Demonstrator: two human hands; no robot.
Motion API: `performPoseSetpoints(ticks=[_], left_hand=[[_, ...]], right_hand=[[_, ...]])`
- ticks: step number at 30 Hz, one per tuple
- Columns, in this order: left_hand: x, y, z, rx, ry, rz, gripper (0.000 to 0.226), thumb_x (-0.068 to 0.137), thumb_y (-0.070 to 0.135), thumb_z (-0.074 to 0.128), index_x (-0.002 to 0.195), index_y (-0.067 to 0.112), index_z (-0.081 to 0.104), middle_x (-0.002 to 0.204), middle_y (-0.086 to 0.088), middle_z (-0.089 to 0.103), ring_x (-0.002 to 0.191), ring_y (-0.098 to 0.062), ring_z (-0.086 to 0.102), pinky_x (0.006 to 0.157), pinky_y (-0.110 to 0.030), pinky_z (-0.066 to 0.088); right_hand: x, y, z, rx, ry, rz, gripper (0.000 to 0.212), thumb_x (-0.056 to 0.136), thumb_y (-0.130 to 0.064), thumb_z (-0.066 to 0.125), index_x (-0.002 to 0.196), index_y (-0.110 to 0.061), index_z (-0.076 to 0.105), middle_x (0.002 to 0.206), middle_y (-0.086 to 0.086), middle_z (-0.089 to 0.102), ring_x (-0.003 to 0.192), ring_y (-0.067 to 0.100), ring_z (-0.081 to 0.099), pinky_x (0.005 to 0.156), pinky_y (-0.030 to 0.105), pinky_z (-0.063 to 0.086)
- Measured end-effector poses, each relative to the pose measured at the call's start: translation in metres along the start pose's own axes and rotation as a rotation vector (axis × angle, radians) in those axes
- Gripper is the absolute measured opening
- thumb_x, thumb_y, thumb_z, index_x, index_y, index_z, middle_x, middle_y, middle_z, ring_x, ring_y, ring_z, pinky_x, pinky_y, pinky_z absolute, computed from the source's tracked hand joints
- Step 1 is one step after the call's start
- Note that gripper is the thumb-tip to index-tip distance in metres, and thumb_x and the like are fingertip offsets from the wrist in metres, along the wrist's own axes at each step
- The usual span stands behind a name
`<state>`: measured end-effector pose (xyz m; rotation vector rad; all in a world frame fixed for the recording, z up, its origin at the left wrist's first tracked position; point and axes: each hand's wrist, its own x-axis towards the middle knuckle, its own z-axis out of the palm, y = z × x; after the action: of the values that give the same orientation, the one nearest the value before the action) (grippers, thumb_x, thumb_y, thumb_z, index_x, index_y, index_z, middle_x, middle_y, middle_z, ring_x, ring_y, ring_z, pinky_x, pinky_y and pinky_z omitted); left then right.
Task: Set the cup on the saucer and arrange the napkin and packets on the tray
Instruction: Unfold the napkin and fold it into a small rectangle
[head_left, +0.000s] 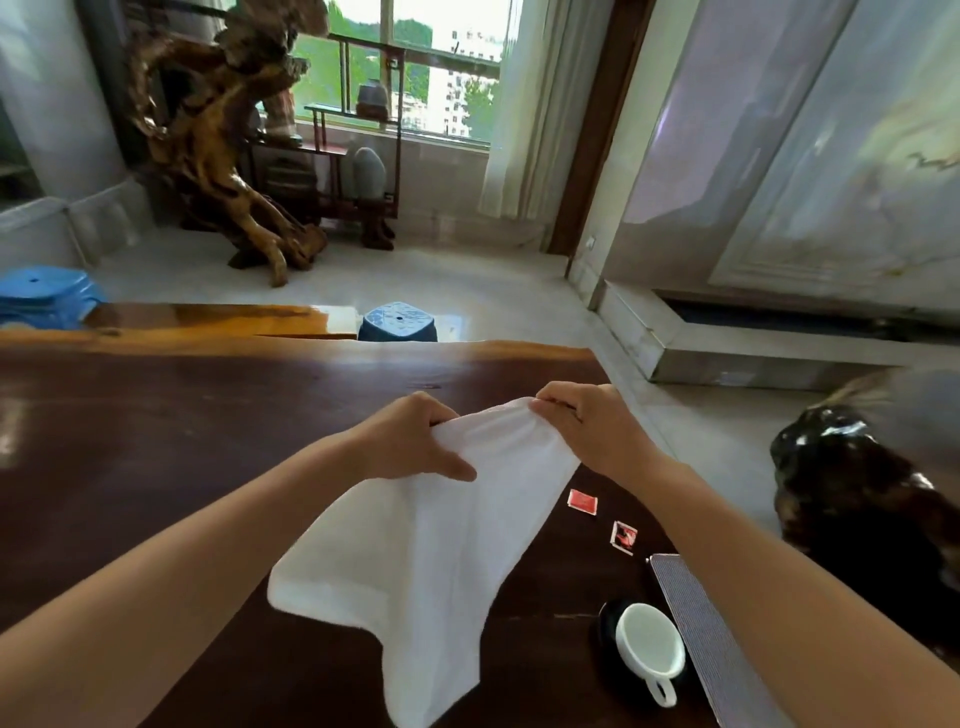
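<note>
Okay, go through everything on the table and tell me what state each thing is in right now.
Napkin: unfolded, held up by both hands, hanging.
Left hand: gripping the napkin's top edge.
Right hand: gripping the napkin's top edge.
Cup: upright on the dark saucer, empty.
Two packets: flat on the table, off the tray.

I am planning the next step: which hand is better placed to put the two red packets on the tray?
Probably the right hand: both packets and the tray lie on its side. Both hands grip the napkin.

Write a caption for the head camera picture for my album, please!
Both hands, left and right, hold up a white napkin above the dark table.
</note>
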<state>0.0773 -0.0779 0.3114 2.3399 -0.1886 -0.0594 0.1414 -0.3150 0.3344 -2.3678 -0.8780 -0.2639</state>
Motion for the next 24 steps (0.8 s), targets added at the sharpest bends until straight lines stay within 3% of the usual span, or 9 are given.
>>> performPoseSetpoints(ticks=[3,6,8,10,12,15,20,24], left_hand=[[-0.002,-0.006,-0.009,-0.005,-0.062,-0.024,0.025,0.065,0.031,0.091,0.081,0.018,0.078,0.079,-0.002,0.075,0.066,-0.017,0.066,0.073,-0.039,0.059],[-0.002,-0.008,-0.016,0.023,-0.046,0.017,0.040,0.061,0.044,0.089,0.085,0.014,0.076,0.085,-0.008,0.074,0.075,-0.026,0.068,0.075,-0.043,0.060],[0.002,-0.008,-0.018,0.035,0.023,0.061,0.045,0.062,0.038,0.091,0.074,0.006,0.062,0.072,-0.012,0.058,0.060,-0.019,0.051,0.060,-0.034,0.047],[0.004,-0.005,-0.020,-0.020,0.034,0.059,0.052,0.064,0.030,0.094,0.068,0.011,0.046,0.067,-0.006,0.041,0.059,-0.014,0.035,0.056,-0.030,0.032],[0.005,0.000,-0.021,-0.001,-0.021,0.032,0.048,0.064,0.033,0.093,0.076,0.008,0.054,0.070,-0.007,0.055,0.061,-0.018,0.045,0.057,-0.034,0.041],[0.005,0.000,-0.018,0.213,-0.059,0.016,0.038,0.068,0.038,0.090,0.094,0.016,0.074,0.087,0.000,0.074,0.076,-0.018,0.069,0.072,-0.035,0.059],[0.005,-0.020,-0.017,0.435,0.028,0.050,0.014,0.083,0.021,0.076,0.091,0.010,0.075,0.082,-0.003,0.072,0.072,-0.024,0.063,0.071,-0.041,0.056],[-0.004,-0.034,-0.017,0.481,0.171,0.032,0.008,0.088,0.021,0.071,0.093,0.016,0.075,0.090,0.000,0.072,0.080,-0.020,0.064,0.072,-0.034,0.055]], right_hand=[[0.002,0.009,-0.011,0.019,0.013,-0.013,0.020,0.097,-0.021,0.062,0.090,-0.006,0.075,0.076,0.000,0.070,0.075,0.010,0.061,0.063,0.009,0.040],[0.003,0.013,-0.022,0.001,0.017,-0.068,0.021,0.096,-0.021,0.062,0.093,-0.007,0.077,0.079,0.000,0.073,0.078,0.008,0.063,0.064,0.009,0.044],[0.002,0.011,-0.026,-0.008,0.005,-0.114,0.019,0.096,-0.021,0.063,0.094,-0.008,0.077,0.080,-0.003,0.073,0.077,0.004,0.065,0.065,0.010,0.046],[0.002,0.006,-0.027,0.007,-0.021,-0.144,0.018,0.096,-0.020,0.063,0.095,-0.009,0.077,0.080,-0.006,0.072,0.076,0.002,0.065,0.067,0.009,0.046],[0.003,0.002,-0.028,0.009,-0.032,-0.179,0.018,0.096,-0.020,0.062,0.095,-0.009,0.077,0.082,-0.007,0.072,0.077,0.001,0.065,0.069,0.008,0.046],[0.002,0.002,-0.032,0.004,-0.025,-0.202,0.019,0.096,-0.021,0.062,0.095,-0.009,0.077,0.082,-0.006,0.072,0.078,0.005,0.066,0.070,0.009,0.047],[-0.004,0.019,-0.040,-0.042,-0.029,-0.181,0.022,0.097,-0.022,0.060,0.094,-0.007,0.076,0.080,0.001,0.073,0.072,0.011,0.065,0.065,0.013,0.048],[-0.011,0.037,-0.045,-0.088,0.012,-0.121,0.022,0.098,-0.020,0.060,0.091,-0.006,0.075,0.072,-0.003,0.069,0.064,0.004,0.063,0.061,0.011,0.045]])
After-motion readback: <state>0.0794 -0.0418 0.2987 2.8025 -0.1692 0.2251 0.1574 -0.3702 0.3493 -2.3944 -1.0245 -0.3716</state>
